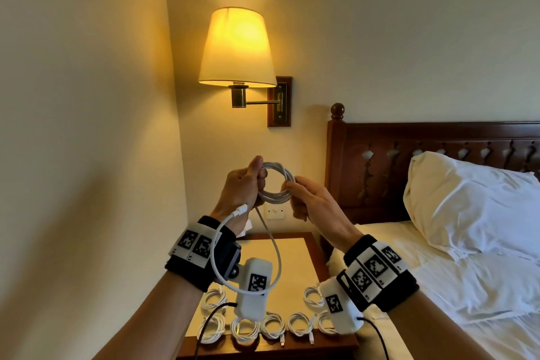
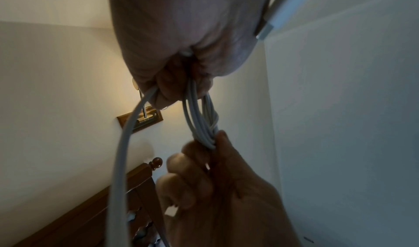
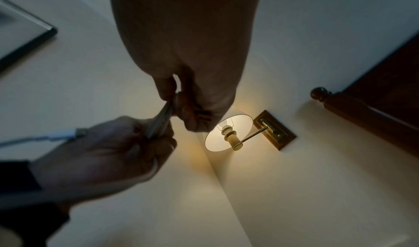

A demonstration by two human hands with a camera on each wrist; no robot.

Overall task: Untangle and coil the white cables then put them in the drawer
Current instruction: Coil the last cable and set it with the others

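A white cable (image 1: pixel 276 184) is wound into a round coil held up in front of the wall. My left hand (image 1: pixel 244 184) grips the coil's left side, thumb on top. My right hand (image 1: pixel 306 196) pinches the coil's right side. The cable's loose tail (image 1: pixel 216 257) loops down past my left wrist and ends in a white plug (image 1: pixel 240 210). In the left wrist view the strands (image 2: pixel 199 120) run from my left fist down to the right hand's fingertips (image 2: pixel 217 139). Several coiled white cables (image 1: pixel 271 326) lie along the nightstand's (image 1: pixel 292 269) front edge. No drawer shows.
A lit wall lamp (image 1: pixel 238 50) hangs above the hands. The bed's dark wooden headboard (image 1: pixel 409 161) and a white pillow (image 1: pixel 473 202) stand to the right. A wall socket (image 1: pixel 274 210) sits behind the coil, and a wall corner lies to the left.
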